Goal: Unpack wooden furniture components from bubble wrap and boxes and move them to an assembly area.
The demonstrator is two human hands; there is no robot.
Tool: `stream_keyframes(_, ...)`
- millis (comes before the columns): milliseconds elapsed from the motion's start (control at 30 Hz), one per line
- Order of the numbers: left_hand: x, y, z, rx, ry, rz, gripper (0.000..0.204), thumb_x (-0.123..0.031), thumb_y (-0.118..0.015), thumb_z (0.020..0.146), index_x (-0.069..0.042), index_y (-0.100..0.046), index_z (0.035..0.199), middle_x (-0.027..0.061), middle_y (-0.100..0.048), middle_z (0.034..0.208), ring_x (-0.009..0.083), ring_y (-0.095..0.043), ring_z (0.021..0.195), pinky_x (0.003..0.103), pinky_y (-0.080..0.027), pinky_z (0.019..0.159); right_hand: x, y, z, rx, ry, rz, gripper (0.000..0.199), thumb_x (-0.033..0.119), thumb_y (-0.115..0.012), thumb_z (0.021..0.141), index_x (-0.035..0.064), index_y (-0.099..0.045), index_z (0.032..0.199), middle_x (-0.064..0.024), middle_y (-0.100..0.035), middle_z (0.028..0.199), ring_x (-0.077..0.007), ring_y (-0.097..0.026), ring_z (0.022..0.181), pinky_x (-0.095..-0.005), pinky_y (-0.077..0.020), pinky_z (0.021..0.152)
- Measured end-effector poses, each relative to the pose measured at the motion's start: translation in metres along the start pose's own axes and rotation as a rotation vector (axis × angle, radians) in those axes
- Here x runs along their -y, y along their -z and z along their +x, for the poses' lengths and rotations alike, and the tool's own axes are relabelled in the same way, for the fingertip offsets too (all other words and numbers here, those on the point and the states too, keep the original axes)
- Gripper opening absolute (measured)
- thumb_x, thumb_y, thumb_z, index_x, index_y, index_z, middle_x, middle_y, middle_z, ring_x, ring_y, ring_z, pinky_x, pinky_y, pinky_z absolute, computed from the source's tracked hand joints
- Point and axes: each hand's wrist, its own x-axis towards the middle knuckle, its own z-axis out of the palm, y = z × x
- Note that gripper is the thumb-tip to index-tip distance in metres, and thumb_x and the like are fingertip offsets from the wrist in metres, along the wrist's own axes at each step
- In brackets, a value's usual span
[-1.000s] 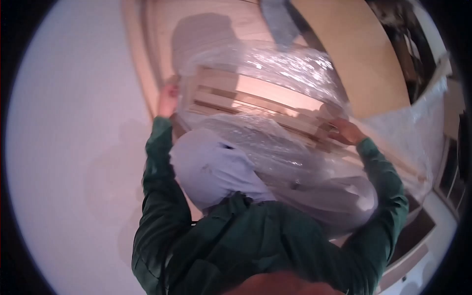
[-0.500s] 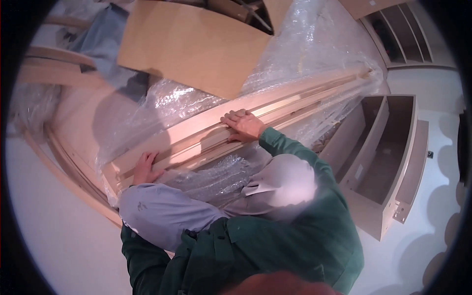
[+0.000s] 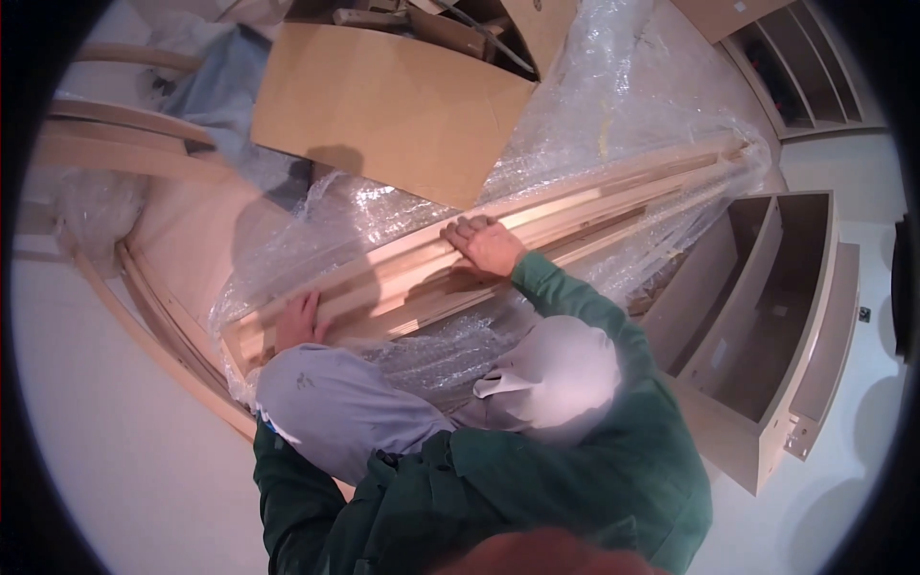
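Slats [image 3: 537,235] in bubble wrap [image 3: 613,105] run lower-left to upper-right — left hand [image 3: 299,321] and right hand [image 3: 487,244] lie flat, fingers spread, on them.

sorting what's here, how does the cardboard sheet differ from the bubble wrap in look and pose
The cardboard sheet is opaque, brown and flat; the bubble wrap is clear, shiny and crumpled. The cardboard sheet lies loose behind the wooden slats, while the bubble wrap is draped around them. The left hand and right hand rest on the slats amid the wrap; neither touches the cardboard. Both are packing material.
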Motion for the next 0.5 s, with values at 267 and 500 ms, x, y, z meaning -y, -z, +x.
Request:
stream_keyframes(267, 0.013, 0.045, 0.08, 0.265, 0.157, 0.002, 0.091, -0.042, -0.08, 0.065, -0.014, -0.04, 0.142, 0.0127, -0.053, 0.124, 0.0328, -0.05, 0.115, 0.051, -0.034, 0.104, -0.024, 0.009, 0.029, 0.13, -0.139, 0.071, 0.081, 0.048, -0.074, 0.072, 0.0104, -0.045, 0.138, -0.0128, -0.052, 0.134, -0.0317, -0.051, 0.123, -0.0508, -0.0451, 0.093)
stream_keyframes(500, 0.021, 0.025, 0.066, 0.228, 0.132, 0.185, 0.102, -0.029, -0.087, 0.055, -0.014, -0.035, 0.142, 0.0078, -0.051, 0.128, 0.029, -0.049, 0.116, 0.045, -0.038, 0.101, -0.013, -0.008, 0.015, 0.145, -0.221, -0.142, 0.097, 0.034, -0.081, 0.067, 0.0219, -0.03, 0.15, -0.0008, -0.038, 0.148, -0.0289, -0.036, 0.136, -0.0633, -0.0328, 0.105)
